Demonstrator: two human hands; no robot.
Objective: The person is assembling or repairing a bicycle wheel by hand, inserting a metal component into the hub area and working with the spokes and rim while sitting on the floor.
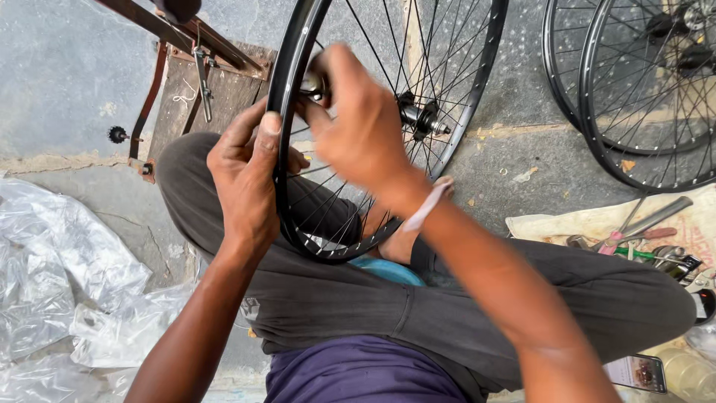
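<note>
**Working on the Rim of My Bike Wheel**

I am sitting on the ground with my legs crossed, and a black bike wheel (350, 149) stands up between my knees. Its bottom edge rests down by my lap, and its top goes out of view.

My left hand (246, 175) is wrapped around the rim on the left side. My thumb is on the near side and my fingers curl behind, so it is closed on the wheel and keeps it steady.

My right hand (362, 123) is up at the rim too, just above my left hand. Its fingers are pinched around a small shiny metal tool (313, 86) that sits right at the rim, where a spoke ends. This hand looks a bit blurry.

I think I am at the step of tightening a spoke where it meets the rim. The next move, I guess, needs a small careful twist with my right hand while my left hand keeps the wheel from rolling.

The silver hub (418, 116) sits in the middle of the spokes. More black wheels (641, 89) lean at the top right. Some tools (641, 239) lie on a cloth by my right knee. Crumpled clear plastic (60, 276) lies on my left.
</note>
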